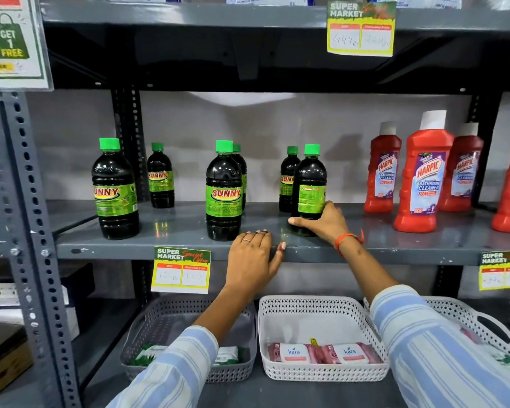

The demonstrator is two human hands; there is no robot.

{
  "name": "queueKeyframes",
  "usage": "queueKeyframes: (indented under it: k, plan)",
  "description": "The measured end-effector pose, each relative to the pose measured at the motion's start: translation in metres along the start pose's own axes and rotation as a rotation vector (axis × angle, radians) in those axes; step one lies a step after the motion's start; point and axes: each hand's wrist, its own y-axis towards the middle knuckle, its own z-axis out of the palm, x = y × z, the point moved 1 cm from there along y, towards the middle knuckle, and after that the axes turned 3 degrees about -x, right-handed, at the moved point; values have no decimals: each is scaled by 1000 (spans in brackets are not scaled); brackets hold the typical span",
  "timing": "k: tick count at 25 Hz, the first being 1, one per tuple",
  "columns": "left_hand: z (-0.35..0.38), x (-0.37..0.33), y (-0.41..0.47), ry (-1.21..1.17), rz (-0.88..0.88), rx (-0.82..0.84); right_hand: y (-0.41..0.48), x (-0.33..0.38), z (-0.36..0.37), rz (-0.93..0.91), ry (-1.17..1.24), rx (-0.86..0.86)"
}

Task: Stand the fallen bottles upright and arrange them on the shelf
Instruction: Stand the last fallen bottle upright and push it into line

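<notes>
Several dark SUNNY bottles with green caps stand upright on the grey shelf. One is at the left front, one at the middle front, and smaller-looking ones stand behind. My right hand grips the base of the right front SUNNY bottle, whose label faces away. My left hand rests flat on the shelf's front edge, just right of the middle bottle, holding nothing.
Red Harpic bottles stand upright at the shelf's right. Price tags hang from the shelf edges. Below sit a grey basket and a white basket with packets. A perforated upright post is at left.
</notes>
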Motion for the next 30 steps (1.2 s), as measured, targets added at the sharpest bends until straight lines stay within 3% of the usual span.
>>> queueKeyframes:
  k: [5,8,14,20,23,30]
  plan:
    - [0,0,0,-1,-11,9,-28,32,-14,45,127,24]
    - [1,-1,-1,2,-12,1,-24,25,-7,20,32,-51]
    - [1,0,0,5,-12,-12,-26,31,-17,-5,143,165]
    - [3,-1,1,10,-11,-27,-4,14,-3,-70,88,99]
    - [2,-1,0,9,-12,-16,-19,27,-10,-34,187,173]
    - [4,-1,0,3,-6,-37,-20,21,-10,-27,305,140]
